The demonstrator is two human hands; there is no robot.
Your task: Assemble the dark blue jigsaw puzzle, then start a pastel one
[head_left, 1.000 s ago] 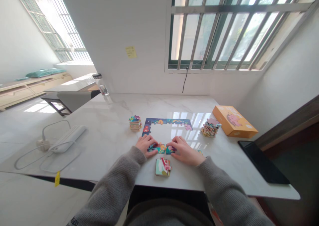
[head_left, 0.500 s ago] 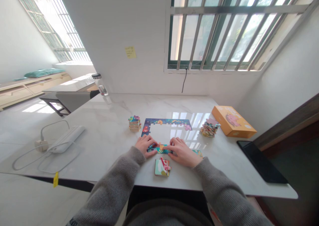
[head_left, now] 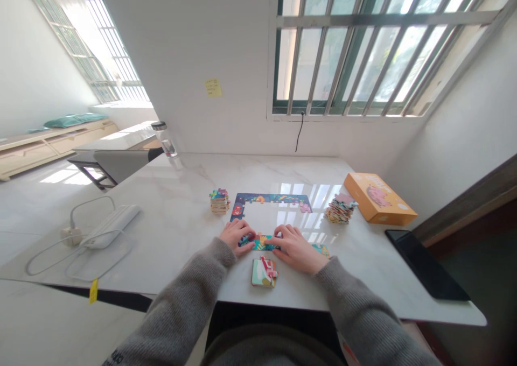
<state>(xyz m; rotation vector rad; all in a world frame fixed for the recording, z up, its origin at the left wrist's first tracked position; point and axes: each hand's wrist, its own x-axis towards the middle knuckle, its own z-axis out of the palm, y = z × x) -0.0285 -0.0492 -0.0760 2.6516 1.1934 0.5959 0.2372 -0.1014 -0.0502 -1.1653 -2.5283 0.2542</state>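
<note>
A partly joined jigsaw puzzle frame (head_left: 274, 198) lies on the table, dark blue along its far edge and left side. At its near edge runs a teal strip of puzzle pieces (head_left: 262, 242) with a yellow plant design. My left hand (head_left: 237, 236) grips the left part of this strip between thumb and fingers. From the right, my right hand (head_left: 297, 248) has its fingers curled onto the strip and covers part of it. Beyond that hand a green piece end (head_left: 322, 249) shows. Just nearer to me lies a small pile of pieces (head_left: 263, 273).
Puzzle-piece stacks stand left (head_left: 219, 202) and right (head_left: 340, 209) of the frame. An orange box (head_left: 379, 199) and a black tablet (head_left: 426, 264) lie at the right. A white power strip (head_left: 111, 226) with cables is at the left, and a bottle (head_left: 167, 142) stands at the far left corner.
The view has shifted a little, so everything sits slightly lower in the picture. Both hands stay on the near strip, with hardly any movement of the fingers.
</note>
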